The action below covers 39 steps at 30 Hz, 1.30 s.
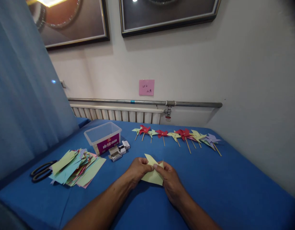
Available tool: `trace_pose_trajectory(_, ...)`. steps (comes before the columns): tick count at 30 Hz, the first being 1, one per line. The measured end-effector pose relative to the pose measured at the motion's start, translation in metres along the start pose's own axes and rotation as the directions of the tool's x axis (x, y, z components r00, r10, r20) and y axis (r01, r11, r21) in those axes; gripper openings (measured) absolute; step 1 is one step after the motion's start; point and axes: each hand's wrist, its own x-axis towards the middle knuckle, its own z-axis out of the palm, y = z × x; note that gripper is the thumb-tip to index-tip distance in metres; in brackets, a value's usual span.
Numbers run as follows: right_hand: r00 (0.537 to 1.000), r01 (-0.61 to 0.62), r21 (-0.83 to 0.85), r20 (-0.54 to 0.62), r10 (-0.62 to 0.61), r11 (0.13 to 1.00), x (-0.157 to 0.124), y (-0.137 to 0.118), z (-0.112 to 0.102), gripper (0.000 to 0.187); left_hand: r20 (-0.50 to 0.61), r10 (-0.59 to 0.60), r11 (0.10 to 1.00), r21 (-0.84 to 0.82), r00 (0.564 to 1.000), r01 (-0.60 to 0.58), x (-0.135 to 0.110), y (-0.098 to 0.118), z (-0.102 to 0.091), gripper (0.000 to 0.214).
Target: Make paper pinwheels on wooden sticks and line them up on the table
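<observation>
A pale yellow piece of paper (153,178) is between my two hands, over the front middle of the table. My left hand (139,168) pinches its left side, the thumb lying across the middle. My right hand (168,175) grips the right side, its thumb tip close to the left thumb. One pointed corner sticks up beyond the thumbs, and the paper looks partly folded in. The fingers behind the paper are hidden. Past my hands lies a row of finished paper pinwheels (162,133) on wooden sticks, in red, yellow, green and purple.
Left of my arms lies a pile of coloured paper (74,169), beside black-handled scissors (42,171). Behind it stands a clear plastic box (102,132) with small opened cartons (115,154) next to it. A radiator (118,114) and pipe (147,102) run along the wall behind the blue-covered table (209,191).
</observation>
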Motion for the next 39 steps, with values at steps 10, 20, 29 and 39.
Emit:
trace_pose_trajectory(10, 0.997, 0.035, -0.019, -0.064, -0.036, 0.999, 0.004, 0.007, -0.001, 0.043, -0.07, 0.051, 0.999, 0.0, 0.996, -0.051, 0.001, 0.0, 0.003, 0.029)
trace_pose_trajectory(20, 0.996, 0.016, -0.039, -0.088, -0.019, 0.999, 0.003, 0.005, 0.002, 0.045, -0.199, 0.179, 0.984, 0.03, 0.964, -0.177, 0.009, -0.018, 0.012, 0.042)
trace_pose_trajectory(29, 0.995, 0.029, -0.035, -0.089, -0.032, 0.999, 0.006, 0.007, -0.002, 0.043, -0.125, 0.162, 0.987, 0.003, 0.979, -0.163, 0.003, -0.007, 0.005, 0.039)
trace_pose_trajectory(39, 0.999, -0.005, 0.012, -0.037, 0.005, 1.0, 0.003, -0.001, -0.001, 0.044, -0.203, 0.177, 0.978, 0.143, 0.963, -0.15, 0.005, -0.012, 0.007, 0.027)
